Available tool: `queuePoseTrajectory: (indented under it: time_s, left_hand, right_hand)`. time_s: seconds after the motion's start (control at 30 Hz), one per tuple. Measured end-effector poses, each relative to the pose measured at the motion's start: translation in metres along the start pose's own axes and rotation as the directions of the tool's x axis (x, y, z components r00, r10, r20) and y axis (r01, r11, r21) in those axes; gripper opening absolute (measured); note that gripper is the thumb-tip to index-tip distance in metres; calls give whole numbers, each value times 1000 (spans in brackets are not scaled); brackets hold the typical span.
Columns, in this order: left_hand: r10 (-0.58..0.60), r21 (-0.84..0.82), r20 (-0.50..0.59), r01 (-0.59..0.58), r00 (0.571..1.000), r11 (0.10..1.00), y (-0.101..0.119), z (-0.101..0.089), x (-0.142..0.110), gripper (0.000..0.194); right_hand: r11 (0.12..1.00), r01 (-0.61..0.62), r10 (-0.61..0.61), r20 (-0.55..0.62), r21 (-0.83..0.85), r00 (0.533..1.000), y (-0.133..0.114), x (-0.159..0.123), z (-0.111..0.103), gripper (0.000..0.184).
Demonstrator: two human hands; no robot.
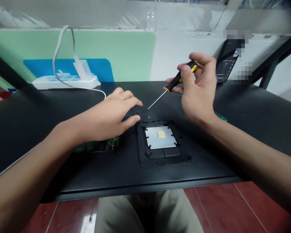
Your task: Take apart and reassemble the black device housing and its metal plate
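My right hand [196, 81] grips a black and yellow screwdriver [178, 80], its thin shaft slanting down to the left. At the tip is a tiny dark screw [146, 111]. Beside it on the table lie a small silvery screw [148, 117] and a dark one [137, 112]. My left hand [120, 111] hovers just left of these screws, thumb and fingers apart, with nothing visible between them. Below the screws lies a black plastic cover [145, 158] with a silver metal plate [155, 142] and a pale yellow pad [161, 134]. My left forearm partly hides a green circuit board [113, 142].
At the back left stands a white power strip [60, 83] with a charger [82, 69] and a white cable [55, 51]. A phone [226, 61] leans against the wall at right. Behind my right wrist, part of a green item [220, 116] shows. The black table's front edge [145, 187] runs near me.
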State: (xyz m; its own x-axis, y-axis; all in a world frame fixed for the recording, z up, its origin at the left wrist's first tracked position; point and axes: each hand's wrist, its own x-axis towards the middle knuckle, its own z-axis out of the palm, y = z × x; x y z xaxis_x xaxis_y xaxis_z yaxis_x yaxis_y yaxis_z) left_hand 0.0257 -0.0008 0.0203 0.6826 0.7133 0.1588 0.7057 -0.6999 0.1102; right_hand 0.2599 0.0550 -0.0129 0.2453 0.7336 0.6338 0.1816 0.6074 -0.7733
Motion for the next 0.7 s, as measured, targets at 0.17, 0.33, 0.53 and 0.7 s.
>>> queuePoseTrajectory:
  time_s: [0.17,0.33,0.53,0.7]
  left_hand:
    - [-14,50,49,11,999,999,-4,8,3,45]
    - [-10,37,72,8,997,999,-1,9,3,48]
    - [21,48,69,-25,997,999,0,12,1,46]
    - [37,68,30,-38,999,997,-3,18,1,46]
  right_hand:
    - [997,-50,50,4,55,999,3,-1,4,23]
    - [999,-38,36,47,39,998,8,-2,5,24]
    - [998,-52,50,64,27,997,5,-3,5,26]
    - [993,-118,116,73,15,991,-8,-8,4,24]
